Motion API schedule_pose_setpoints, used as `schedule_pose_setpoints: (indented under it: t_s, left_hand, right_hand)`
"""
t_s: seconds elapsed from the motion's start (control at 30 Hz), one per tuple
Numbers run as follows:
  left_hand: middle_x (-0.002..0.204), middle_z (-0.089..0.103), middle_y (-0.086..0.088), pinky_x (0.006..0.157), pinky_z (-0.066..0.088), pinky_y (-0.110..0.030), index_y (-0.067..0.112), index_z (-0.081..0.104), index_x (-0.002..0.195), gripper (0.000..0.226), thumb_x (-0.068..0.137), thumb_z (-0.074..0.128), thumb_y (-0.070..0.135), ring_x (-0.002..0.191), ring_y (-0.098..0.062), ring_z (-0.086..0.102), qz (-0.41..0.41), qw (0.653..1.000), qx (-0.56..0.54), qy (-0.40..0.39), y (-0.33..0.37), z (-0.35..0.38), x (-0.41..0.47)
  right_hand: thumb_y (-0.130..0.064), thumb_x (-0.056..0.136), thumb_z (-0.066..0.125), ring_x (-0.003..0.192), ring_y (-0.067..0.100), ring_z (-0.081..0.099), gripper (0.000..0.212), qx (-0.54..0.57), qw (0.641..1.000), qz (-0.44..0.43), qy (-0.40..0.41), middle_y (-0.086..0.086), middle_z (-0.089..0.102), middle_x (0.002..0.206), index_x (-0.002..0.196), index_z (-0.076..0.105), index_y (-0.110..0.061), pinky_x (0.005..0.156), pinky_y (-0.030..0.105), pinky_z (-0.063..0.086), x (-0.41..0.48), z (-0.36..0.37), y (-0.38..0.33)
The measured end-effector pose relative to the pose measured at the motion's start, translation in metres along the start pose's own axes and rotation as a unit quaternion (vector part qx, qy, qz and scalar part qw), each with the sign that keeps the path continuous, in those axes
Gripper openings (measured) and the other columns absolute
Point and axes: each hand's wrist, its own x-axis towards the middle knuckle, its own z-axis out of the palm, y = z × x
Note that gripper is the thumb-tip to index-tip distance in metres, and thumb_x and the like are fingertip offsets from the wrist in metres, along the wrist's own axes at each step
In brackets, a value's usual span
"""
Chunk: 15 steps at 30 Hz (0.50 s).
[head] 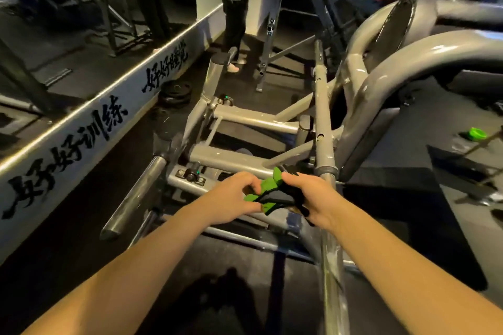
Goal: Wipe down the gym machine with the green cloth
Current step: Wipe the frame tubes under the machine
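Observation:
A green cloth (265,194) with black edging is bunched between both hands, low in the middle of the view. My left hand (232,197) pinches its left end with thumb and fingers. My right hand (313,196) grips its right end, fingers curled round the black part. Both hands hover above the grey tubular frame of the gym machine (239,117), close to its near crossbar (226,158). A long grey bar (324,122) of the machine runs up just right of my right hand.
A low white wall (89,122) with black painted characters runs along the left. A person (235,8) stands beyond the machine. Weight plates (175,92) lie by the wall. A green bottle cap (477,134) sits at right on the dark floor.

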Motion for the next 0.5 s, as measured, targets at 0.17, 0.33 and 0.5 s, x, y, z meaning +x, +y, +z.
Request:
schedule_pose_setpoints:
  t_s: [0.17,0.33,0.5]
  left_hand:
    - [0.126,0.059,0.02,0.101,0.049,-0.03,0.035,0.063,0.091,0.012,0.089,0.075,0.037,0.114,0.001,0.057,0.003,0.998,0.001,-0.063,-0.003,-0.017,0.014]
    - [0.102,0.066,0.007,0.082,0.048,-0.027,0.018,0.062,0.092,0.014,0.099,0.063,0.03,0.093,-0.003,0.059,-0.021,0.995,-0.089,-0.041,0.0,-0.026,0.045]
    - [0.09,0.057,-0.004,0.081,0.047,-0.038,0.015,0.058,0.09,0.017,0.103,0.054,0.025,0.089,-0.019,0.057,-0.076,0.973,-0.214,0.045,0.018,-0.029,0.098]
  right_hand:
    - [-0.013,0.097,0.066,0.108,0.024,0.072,0.027,0.015,0.999,-0.015,0.026,0.014,0.076,0.113,0.121,0.068,-0.001,0.095,0.036,0.057,0.004,-0.011,0.0]
    - [-0.022,0.1,0.063,0.107,0.026,0.073,0.019,0.05,0.998,-0.027,0.011,0.014,0.076,0.112,0.11,0.072,-0.008,0.099,0.041,0.054,0.012,-0.024,-0.004]
    - [-0.025,0.088,0.072,0.114,0.028,0.07,0.042,-0.016,0.998,-0.056,-0.04,0.016,0.073,0.12,0.124,0.068,-0.003,0.103,0.04,0.052,0.046,-0.044,0.002]
